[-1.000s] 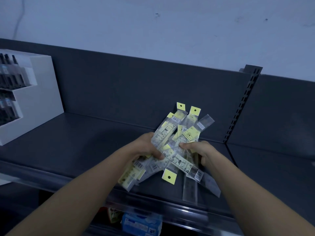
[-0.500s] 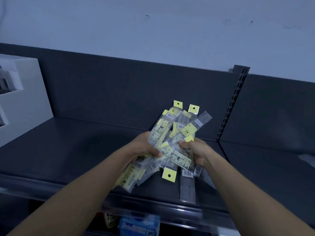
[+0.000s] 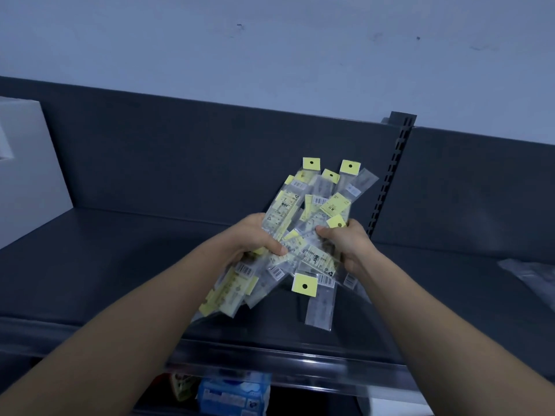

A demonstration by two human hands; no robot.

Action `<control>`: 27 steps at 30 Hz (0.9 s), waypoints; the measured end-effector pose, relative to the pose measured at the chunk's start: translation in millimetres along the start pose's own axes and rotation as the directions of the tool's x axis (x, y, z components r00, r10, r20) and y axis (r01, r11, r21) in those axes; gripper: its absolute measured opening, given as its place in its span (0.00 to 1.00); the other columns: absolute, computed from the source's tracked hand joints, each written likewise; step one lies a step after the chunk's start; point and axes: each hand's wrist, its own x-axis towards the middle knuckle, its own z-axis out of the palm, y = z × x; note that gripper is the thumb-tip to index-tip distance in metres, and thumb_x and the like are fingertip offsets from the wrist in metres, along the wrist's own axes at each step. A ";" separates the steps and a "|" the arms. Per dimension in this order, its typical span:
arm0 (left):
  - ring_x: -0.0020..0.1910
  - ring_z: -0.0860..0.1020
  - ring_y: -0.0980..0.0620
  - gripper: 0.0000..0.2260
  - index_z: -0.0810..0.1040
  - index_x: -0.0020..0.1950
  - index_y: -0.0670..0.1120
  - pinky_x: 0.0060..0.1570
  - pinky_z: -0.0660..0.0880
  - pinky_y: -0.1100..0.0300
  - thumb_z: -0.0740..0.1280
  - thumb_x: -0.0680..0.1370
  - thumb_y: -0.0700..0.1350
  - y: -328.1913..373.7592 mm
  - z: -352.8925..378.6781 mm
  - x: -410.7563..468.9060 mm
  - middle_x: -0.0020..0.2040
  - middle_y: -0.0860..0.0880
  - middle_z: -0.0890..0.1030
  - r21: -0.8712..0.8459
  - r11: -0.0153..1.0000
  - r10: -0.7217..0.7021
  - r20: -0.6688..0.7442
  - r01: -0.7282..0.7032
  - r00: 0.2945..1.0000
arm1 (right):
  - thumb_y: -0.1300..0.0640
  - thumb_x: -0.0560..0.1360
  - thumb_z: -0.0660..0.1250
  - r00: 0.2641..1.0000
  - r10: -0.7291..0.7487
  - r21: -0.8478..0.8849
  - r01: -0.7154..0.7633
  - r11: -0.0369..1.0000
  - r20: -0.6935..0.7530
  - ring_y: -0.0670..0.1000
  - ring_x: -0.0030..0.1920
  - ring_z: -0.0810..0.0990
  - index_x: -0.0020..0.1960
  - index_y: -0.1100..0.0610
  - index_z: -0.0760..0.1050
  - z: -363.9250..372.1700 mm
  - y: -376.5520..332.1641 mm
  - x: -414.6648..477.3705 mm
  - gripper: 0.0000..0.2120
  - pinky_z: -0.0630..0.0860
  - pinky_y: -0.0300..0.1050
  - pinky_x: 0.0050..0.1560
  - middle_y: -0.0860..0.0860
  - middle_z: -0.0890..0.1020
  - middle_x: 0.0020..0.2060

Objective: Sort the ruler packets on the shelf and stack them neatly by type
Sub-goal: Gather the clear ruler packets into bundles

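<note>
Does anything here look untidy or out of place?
Yes. The packets are a jumble: the left hand and right hand grip them fanned at crossing angles, one with its yellow tab at the near end. A clear thing, perhaps another packet, lies apart at the shelf's right end.

Jumbled clear ruler packets [image 3: 309, 232] with yellow tags, seemingly fanned above shelf [image 3: 120, 259].
</note>
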 end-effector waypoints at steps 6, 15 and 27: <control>0.47 0.80 0.47 0.18 0.76 0.54 0.47 0.41 0.79 0.53 0.76 0.67 0.37 -15.4 20.3 -13.7 0.49 0.47 0.82 0.275 0.948 -0.169 0.014 0.159 0.985 | 0.67 0.73 0.71 0.991 0.113 -0.140 -0.103 0.985 0.065 0.50 0.30 0.77 0.57 0.67 0.74 -1.2 25.1 -3.6 0.14 0.74 0.43 0.30 0.58 0.82 0.38; 0.48 0.78 0.50 0.26 0.71 0.56 0.47 0.40 0.77 0.58 0.80 0.64 0.47 -13.4 31.2 -33.9 0.53 0.49 0.78 0.552 0.799 -0.268 -0.028 0.238 0.963 | 0.71 0.73 0.68 0.988 0.143 -0.157 -0.132 0.979 0.065 0.50 0.29 0.76 0.58 0.68 0.74 2.5 49.9 3.0 0.14 0.69 0.37 0.22 0.59 0.81 0.40; 0.49 0.76 0.49 0.27 0.72 0.57 0.45 0.44 0.75 0.56 0.80 0.64 0.50 -10.4 37.5 -41.8 0.55 0.48 0.77 0.659 0.668 -0.330 -0.153 0.345 0.932 | 0.71 0.73 0.69 0.980 0.163 -0.121 -0.149 0.981 0.111 0.53 0.33 0.78 0.58 0.68 0.74 -0.3 59.5 7.8 0.14 0.73 0.42 0.27 0.60 0.82 0.43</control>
